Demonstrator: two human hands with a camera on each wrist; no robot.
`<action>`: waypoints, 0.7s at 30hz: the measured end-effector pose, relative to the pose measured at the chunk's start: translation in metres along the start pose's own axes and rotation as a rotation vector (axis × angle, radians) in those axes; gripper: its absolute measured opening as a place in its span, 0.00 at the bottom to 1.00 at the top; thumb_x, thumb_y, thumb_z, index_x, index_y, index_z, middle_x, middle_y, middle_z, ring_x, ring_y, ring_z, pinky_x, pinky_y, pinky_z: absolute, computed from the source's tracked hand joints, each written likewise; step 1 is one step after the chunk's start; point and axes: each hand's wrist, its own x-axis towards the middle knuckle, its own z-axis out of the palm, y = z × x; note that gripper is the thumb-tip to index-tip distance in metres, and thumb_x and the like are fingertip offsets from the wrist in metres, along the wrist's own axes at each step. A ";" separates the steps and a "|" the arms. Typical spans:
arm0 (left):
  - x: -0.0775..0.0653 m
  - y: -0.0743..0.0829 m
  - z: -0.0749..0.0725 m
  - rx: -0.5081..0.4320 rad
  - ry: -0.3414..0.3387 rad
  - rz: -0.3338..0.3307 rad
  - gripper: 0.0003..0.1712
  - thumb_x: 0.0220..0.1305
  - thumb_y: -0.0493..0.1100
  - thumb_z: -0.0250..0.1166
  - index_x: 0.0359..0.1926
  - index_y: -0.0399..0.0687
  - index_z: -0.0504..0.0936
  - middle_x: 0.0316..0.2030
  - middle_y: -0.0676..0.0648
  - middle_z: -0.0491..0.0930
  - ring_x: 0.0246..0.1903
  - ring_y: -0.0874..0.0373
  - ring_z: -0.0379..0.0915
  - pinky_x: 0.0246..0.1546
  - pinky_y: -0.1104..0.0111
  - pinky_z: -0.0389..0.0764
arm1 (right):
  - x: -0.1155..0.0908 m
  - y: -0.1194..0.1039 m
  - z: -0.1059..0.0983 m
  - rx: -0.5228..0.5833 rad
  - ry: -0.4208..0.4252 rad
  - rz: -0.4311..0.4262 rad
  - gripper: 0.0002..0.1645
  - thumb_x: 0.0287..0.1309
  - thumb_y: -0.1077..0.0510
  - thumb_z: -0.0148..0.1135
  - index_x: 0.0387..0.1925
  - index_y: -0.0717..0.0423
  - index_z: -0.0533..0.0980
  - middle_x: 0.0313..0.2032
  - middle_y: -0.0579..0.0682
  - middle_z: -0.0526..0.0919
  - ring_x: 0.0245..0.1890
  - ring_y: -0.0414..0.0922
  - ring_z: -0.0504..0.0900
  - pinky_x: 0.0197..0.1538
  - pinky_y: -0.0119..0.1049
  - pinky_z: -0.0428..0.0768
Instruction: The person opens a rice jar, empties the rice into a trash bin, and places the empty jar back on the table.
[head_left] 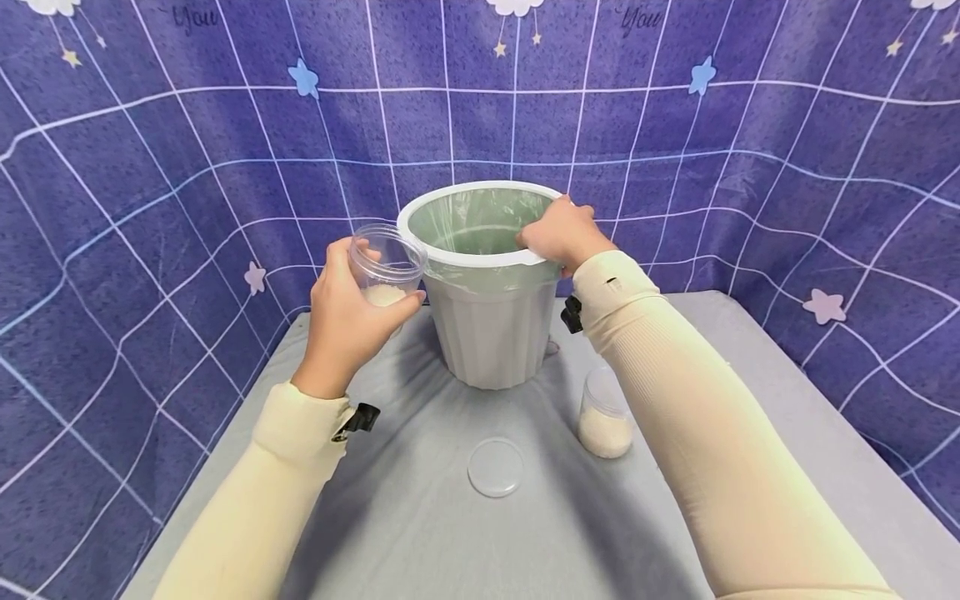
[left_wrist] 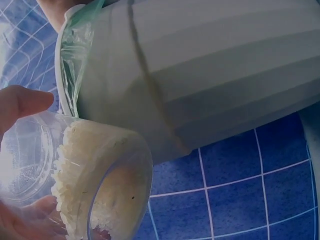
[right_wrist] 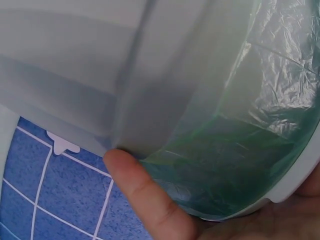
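A grey trash can [head_left: 491, 333] with a white rim and a thin green plastic liner [right_wrist: 200, 175] folded over its edge stands upright on the table. My left hand [head_left: 341, 300] holds a clear lidless jar [head_left: 388, 254] beside the can's left rim. White rice [left_wrist: 80, 170] fills the lower part of that jar. At the can's right side my right hand [head_left: 564, 233] grips the rim. Its thumb [right_wrist: 150, 200] lies along the outer wall, over the liner's edge, and the other fingers reach over the rim to the inside.
Another clear jar [head_left: 604, 425], partly filled with white grains, stands on the table under my right forearm. A round clear lid [head_left: 496, 468] lies flat in front of the can. Blue gridded curtain [head_left: 645, 125] surrounds the grey-covered table [head_left: 420, 517] at the back and sides.
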 end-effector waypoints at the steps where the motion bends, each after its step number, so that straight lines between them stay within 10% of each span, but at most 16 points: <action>1: 0.001 0.000 0.000 0.004 0.001 -0.001 0.49 0.39 0.49 0.84 0.62 0.45 0.69 0.53 0.47 0.80 0.53 0.51 0.77 0.52 0.55 0.75 | 0.000 0.000 0.000 0.001 0.001 0.002 0.66 0.60 0.43 0.62 0.81 0.63 0.33 0.73 0.74 0.51 0.61 0.64 0.72 0.26 0.42 0.87; 21: 0.028 0.004 -0.011 0.115 -0.023 -0.006 0.49 0.43 0.52 0.81 0.64 0.40 0.69 0.54 0.36 0.79 0.55 0.39 0.77 0.55 0.48 0.76 | -0.003 0.000 0.002 0.005 0.032 0.003 0.65 0.61 0.42 0.62 0.82 0.63 0.35 0.73 0.74 0.51 0.61 0.65 0.73 0.26 0.42 0.87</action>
